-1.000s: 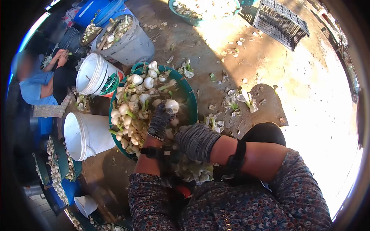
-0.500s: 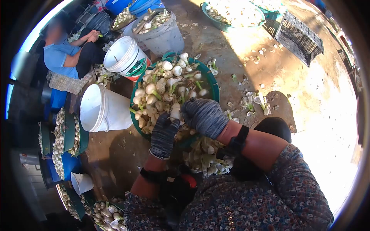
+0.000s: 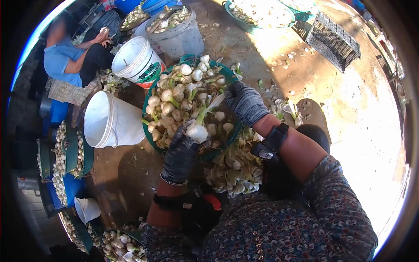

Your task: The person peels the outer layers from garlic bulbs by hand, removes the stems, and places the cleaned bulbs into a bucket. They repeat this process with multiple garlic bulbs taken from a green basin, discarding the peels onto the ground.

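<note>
My left hand (image 3: pixel 180 155), in a grey knitted glove, is closed around a white garlic bulb (image 3: pixel 197 133) whose green stem points up and right. From that stem a pale strip of skin (image 3: pixel 216 102) stretches to my right hand (image 3: pixel 245 102), gloved alike, its fingers pinched on the strip's end. Both hands are above a green tub (image 3: pixel 241 126) full of garlic bulbs, several with short green stems; dark water shows in its right part. Beneath my right forearm lies a heap of peeled-off skins (image 3: pixel 235 172).
Left of the tub stand a white bucket (image 3: pixel 98 120) and a labelled bucket (image 3: pixel 139 61); a grey bin (image 3: pixel 176 41) is behind. Garlic-filled baskets (image 3: pixel 72 148) line the left. A person (image 3: pixel 65 61) sits far left. A black crate (image 3: pixel 334 41) lies far right.
My right hand has moved right and up, away from my left, drawing the skin strip out. The garlic bulb is now raised in view in my left hand.
</note>
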`<state>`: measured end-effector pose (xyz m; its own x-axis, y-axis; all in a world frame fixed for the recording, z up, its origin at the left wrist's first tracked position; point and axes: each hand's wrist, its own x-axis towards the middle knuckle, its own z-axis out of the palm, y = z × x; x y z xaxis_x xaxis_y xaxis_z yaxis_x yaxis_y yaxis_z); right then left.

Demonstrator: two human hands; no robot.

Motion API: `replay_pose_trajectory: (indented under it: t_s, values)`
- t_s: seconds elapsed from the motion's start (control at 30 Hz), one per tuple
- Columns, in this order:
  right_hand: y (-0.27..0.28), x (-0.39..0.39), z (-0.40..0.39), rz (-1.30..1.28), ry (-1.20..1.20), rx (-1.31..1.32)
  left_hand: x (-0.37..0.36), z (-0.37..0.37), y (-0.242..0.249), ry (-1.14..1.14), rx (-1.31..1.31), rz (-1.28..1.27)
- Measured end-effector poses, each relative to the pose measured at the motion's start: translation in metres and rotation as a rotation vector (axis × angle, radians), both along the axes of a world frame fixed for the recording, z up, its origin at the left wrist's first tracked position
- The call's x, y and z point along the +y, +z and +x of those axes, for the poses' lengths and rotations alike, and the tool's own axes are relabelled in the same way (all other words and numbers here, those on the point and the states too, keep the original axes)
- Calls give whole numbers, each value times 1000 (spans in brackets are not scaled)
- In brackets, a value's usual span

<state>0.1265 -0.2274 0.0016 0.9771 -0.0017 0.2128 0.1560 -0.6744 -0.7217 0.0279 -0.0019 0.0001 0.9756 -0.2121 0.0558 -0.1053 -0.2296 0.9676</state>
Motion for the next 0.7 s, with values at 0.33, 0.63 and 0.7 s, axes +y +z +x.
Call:
replay_pose_trajectory:
  t_s: [0.33, 0.63, 0.7]
  values:
    - [31, 14, -41, -4, 639, -354, -1, -4, 1, 32, 365, -637]
    - [43, 15, -58, -260, 688, -86, -5, -8, 3, -85, 440, -620]
    - [39, 11, -56, -171, 712, -22, -3, -9, -4, -88, 540, -554]
